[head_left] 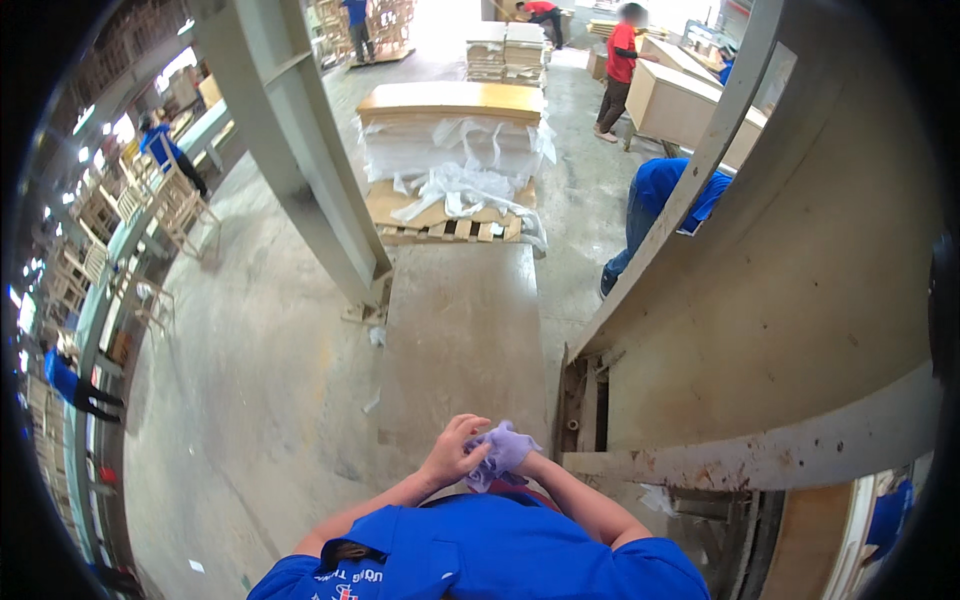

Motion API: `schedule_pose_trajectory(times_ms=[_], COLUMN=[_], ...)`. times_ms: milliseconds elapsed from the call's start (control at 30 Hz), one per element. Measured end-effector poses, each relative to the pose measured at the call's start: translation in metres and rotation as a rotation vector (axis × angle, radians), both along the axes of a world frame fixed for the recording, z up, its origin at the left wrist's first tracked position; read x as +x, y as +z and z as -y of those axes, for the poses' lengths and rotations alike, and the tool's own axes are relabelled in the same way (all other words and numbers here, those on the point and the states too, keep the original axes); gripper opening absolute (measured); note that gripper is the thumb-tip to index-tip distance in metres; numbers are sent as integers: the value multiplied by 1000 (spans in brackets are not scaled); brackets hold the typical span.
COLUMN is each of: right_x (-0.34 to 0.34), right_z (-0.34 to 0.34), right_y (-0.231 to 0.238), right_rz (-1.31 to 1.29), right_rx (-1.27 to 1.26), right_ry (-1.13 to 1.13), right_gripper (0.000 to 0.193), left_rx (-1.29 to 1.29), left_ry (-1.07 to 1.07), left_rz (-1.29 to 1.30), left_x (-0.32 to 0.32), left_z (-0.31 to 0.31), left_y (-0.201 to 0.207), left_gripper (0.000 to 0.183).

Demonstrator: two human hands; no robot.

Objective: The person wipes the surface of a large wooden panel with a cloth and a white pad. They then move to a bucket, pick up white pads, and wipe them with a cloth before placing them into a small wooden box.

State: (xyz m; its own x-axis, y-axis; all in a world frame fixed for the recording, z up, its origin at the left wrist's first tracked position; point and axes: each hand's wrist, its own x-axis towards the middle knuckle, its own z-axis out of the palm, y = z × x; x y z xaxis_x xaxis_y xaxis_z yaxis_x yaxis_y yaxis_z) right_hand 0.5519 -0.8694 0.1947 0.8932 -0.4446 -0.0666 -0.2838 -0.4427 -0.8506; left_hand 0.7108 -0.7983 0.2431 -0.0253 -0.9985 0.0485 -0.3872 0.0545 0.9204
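Very bright light comes in at the top and turns the far floor (435,62) almost white. Little lights (83,155) shine on the left. The purple cloth (507,450) looks clear. The beam (760,450) on the right looks bent, and black fills the corners.

Matt cloth (507,448); scuffed metal column (290,150); glossy wood panel (450,98); smooth, stained concrete floor (255,370)

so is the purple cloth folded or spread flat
Neither; the purple cloth is bunched up, with uneven creases showing by the left hand.
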Motion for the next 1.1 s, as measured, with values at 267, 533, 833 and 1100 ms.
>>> schedule_pose_trajectory(times_ms=[267,533,833,1100], right_x=[72,77,66,116], right_z=[109,189,311,466], right_y=[10,58,38,73], right_rz=[24,-309,-268,-364], right_rx=[-97,-229,-39,-143], right_ry=[8,-26,-261,-178], right_gripper=[16,14,22,23], left_rx=[-75,-59,12,-123], left_ry=[-137,-88,-214,-128], left_rz=[163,10,-70,104], left_x=[57,71,71,115], left_z=[121,199,350,490], left_y=[30,12,-8,5], left_gripper=[44,43,44,53])
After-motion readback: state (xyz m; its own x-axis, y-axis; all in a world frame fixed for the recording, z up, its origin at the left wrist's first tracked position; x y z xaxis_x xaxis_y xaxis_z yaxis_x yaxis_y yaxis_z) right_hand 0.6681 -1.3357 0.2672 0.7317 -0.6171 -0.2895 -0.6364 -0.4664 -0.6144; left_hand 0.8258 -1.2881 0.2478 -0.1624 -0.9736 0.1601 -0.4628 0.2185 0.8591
